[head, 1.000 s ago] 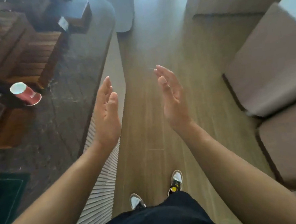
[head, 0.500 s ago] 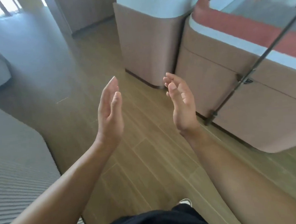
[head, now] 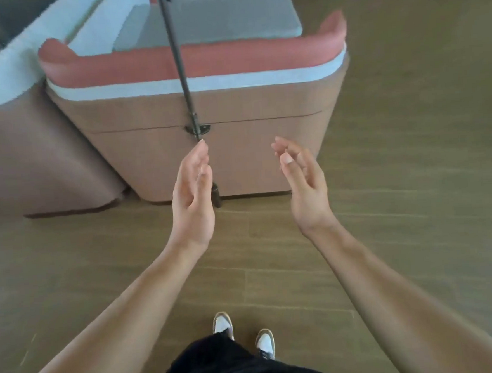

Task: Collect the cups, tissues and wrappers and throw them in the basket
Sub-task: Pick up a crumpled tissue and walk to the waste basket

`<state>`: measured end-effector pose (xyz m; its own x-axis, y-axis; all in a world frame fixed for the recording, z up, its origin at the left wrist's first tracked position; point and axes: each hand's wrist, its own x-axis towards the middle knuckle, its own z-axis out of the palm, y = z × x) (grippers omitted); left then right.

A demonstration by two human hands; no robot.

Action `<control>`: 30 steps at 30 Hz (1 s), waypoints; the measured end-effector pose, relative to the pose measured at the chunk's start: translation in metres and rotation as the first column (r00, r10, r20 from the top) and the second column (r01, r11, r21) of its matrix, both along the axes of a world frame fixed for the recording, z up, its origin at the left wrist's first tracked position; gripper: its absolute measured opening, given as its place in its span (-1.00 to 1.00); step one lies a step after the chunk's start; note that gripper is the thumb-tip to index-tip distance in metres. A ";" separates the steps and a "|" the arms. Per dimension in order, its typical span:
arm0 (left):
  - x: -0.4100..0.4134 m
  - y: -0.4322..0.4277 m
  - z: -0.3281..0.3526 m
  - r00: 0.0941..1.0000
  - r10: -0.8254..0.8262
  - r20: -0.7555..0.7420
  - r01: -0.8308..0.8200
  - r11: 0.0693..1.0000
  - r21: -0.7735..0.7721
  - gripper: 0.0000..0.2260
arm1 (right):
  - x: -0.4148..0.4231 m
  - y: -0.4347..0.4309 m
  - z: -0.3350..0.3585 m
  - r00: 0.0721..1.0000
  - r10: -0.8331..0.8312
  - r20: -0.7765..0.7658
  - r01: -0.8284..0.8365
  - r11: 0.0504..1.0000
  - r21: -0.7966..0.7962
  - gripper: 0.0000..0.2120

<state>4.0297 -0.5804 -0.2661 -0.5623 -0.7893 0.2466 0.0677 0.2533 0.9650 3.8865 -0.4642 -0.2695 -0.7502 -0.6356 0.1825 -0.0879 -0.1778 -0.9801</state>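
Both hands are raised in front of the body and hold nothing. The left hand [head: 192, 201] is flat, fingers straight and together, palm turned inward. The right hand [head: 303, 188] faces it, well apart, fingers loosely bent and released.

No cups, tissues, wrappers or basket show anywhere in this view, so none of the rubbish is in hand and I cannot tell where it or the basket lies.

Just ahead stands the back of an armchair [head: 233, 105], tan with a white band and a pink rim, with a grey cushion [head: 212, 19] on the far side. A thin dark pole [head: 179, 60] runs down across the chair back to the wooden floor [head: 411, 145], its foot just behind the left hand. A second seat [head: 26, 149] stands at the left. The person's shoes [head: 223, 325] are at the near edge.

The risks, as I judge them:
- The left fingertips line up close to the pole. Whether they touch it cannot be told, but a forward reach or step could knock it.
- The chair back blocks the way and hides its seat, so rubbish lying there could be missed.
- With nothing to aim at in view, the hands may go for the wrong place until cups or basket appear.
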 end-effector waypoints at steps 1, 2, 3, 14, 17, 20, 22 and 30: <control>-0.026 0.007 -0.003 0.998 -0.064 0.010 0.064 0.998 0.004 -0.45 | -0.018 0.017 -0.001 0.998 -0.068 -0.007 0.068 0.998 -0.003 -0.52; -0.050 0.013 -0.005 0.992 -0.121 0.021 0.121 0.993 0.008 -0.47 | -0.035 0.034 -0.002 0.991 -0.134 -0.014 0.134 0.991 -0.006 -0.50; -0.076 0.022 -0.007 0.984 -0.174 0.033 0.174 0.985 0.006 -0.49 | -0.053 0.051 -0.002 0.980 -0.198 -0.016 0.198 0.980 -0.007 -0.49; -0.325 0.101 -0.021 0.855 -0.512 -0.085 0.519 0.851 0.085 -0.49 | -0.225 0.162 -0.006 0.811 -0.584 -0.024 0.585 0.810 0.035 -0.65; -0.392 0.098 -0.025 0.843 -0.526 -0.108 0.535 0.841 0.075 -0.43 | -0.287 0.162 -0.009 0.789 -0.614 -0.023 0.615 0.788 0.029 -0.62; -0.459 0.089 -0.024 0.840 -0.535 -0.090 0.542 0.837 0.075 -0.41 | -0.350 0.159 -0.006 0.779 -0.627 -0.002 0.627 0.778 0.043 -0.65; -0.500 0.086 -0.022 0.837 -0.540 -0.085 0.545 0.836 0.062 -0.41 | -0.388 0.158 -0.005 0.779 -0.627 -0.017 0.627 0.778 0.043 -0.64; -0.631 0.091 -0.019 0.830 -0.552 -0.086 0.557 0.827 0.072 -0.55 | -0.521 0.167 -0.001 0.769 -0.640 0.014 0.639 0.769 0.029 -0.62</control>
